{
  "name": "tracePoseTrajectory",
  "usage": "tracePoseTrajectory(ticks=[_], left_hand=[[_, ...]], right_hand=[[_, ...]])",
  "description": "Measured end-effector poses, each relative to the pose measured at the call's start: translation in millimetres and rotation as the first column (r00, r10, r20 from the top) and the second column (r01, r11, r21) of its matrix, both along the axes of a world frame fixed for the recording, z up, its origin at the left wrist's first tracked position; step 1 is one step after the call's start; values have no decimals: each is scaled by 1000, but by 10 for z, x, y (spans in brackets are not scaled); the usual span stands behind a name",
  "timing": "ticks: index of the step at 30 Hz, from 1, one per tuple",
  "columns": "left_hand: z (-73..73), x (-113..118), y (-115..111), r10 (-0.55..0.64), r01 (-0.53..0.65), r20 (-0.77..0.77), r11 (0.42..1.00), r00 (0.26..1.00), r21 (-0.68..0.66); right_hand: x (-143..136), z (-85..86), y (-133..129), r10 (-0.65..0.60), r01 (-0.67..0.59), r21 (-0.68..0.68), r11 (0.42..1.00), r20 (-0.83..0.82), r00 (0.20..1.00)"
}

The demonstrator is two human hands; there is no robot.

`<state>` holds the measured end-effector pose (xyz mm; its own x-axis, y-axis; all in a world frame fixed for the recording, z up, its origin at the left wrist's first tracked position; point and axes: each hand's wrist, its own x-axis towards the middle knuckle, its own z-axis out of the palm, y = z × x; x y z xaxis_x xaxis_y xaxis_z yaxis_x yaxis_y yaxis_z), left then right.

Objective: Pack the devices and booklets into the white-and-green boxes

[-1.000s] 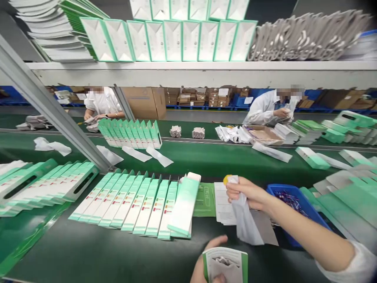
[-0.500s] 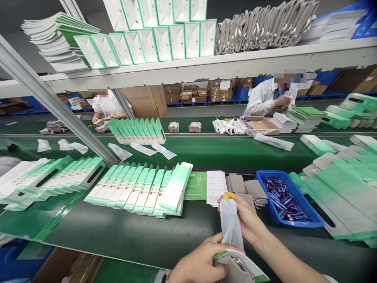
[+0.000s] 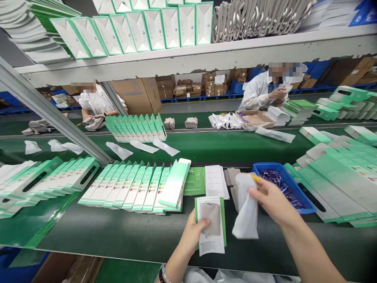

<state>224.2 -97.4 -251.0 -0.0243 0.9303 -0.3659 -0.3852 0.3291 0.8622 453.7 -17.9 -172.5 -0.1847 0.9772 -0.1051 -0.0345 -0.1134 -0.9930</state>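
Observation:
My left hand is closed on a flat bundle, its thumb pressing on a folded grey fabric cuff with metal at its edges. Under the cuff lie a white printed leaflet and a green booklet. To the right, my right hand pinches the top of a limp, whitish translucent plastic bag, which hangs beside the bundle without touching it. Something yellow covers a fingertip of that hand. Behind the bag, folded grey cuffs are partly hidden.
A row of green-white boxes stands at left, beside a green booklet and white leaflets. The blue tray holds many small wrapped pieces. Flattened cartons lie at right. A shelf spans overhead; two people work across the belt.
My right hand has moved right and up with the plastic bag, away from my left hand. The bundle in my left hand has risen and now faces me flat. The view has shifted slightly.

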Motion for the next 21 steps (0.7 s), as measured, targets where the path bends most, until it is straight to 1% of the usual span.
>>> tracePoseTrajectory(ticks=[2, 3, 4, 6, 9, 12, 15, 21], left_hand=[[-1, 33, 42, 1, -2, 41, 1000, 999, 23], [2, 50, 56, -17, 14, 61, 999, 998, 43], [2, 65, 66, -38, 33, 82, 997, 996, 65], [-9, 80, 76, -57, 45, 126, 995, 990, 94], [-51, 77, 85, -4, -6, 177, 998, 984, 60], [-88, 77, 112, 73, -74, 193, 997, 978, -3], [-96, 98, 148, 134, -131, 241, 991, 961, -30], [-61, 138, 186, 174, -169, 313, 985, 934, -43]], right_hand=[[-193, -62, -121, 171, -170, -44, 985, 36, 985], [-314, -114, -180, 212, -210, -45, 977, 48, 976], [-432, -173, -229, 216, -214, -33, 976, 65, 974], [-615, -286, -291, 181, -181, -9, 983, 116, 977], [-720, -397, -310, 173, -172, -22, 985, 175, 969], [-735, -448, -305, 167, -167, -20, 986, 232, 958], [-776, -482, -328, 136, -152, 26, 988, 319, 938], [-904, -542, -430, 30, -101, 141, 985, 432, 901]])
